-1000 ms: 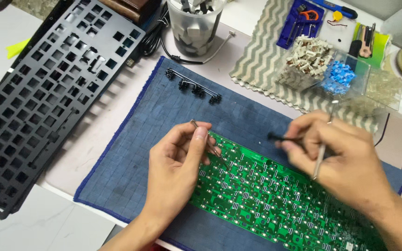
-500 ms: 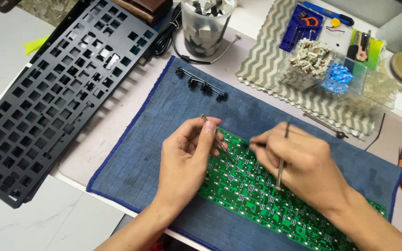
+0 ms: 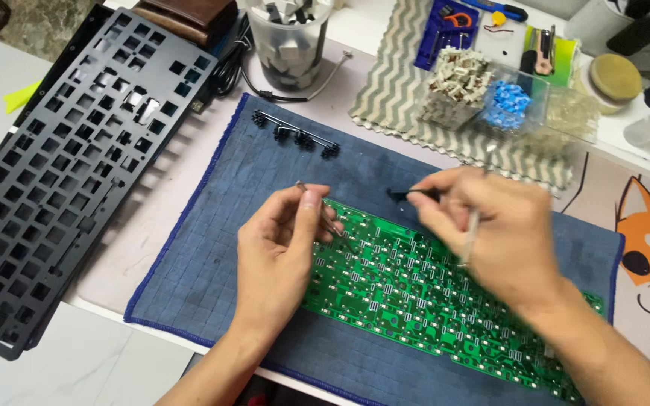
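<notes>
Fingers of the left hand (image 3: 283,248) pinch a thin wire (image 3: 323,214) over the green circuit board's (image 3: 415,301) far-left corner, unchanged from half a second ago. Right hand (image 3: 494,233), now lifted slightly farther, grips tweezers (image 3: 469,239) pinching a small black piece (image 3: 399,195) above the blue mat (image 3: 212,240).

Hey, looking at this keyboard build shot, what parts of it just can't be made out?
All in the head view:
- Right hand: motion-blurred, so its grip on the thin metal tool and the small black piece is unclear.
- Green circuit board: both hands cover parts of it; its lower right end is hidden by the forearm.
- Left hand: the thin wire part it pinches is too small to identify.
- Black keyboard plate: cut off by the left edge.
</notes>
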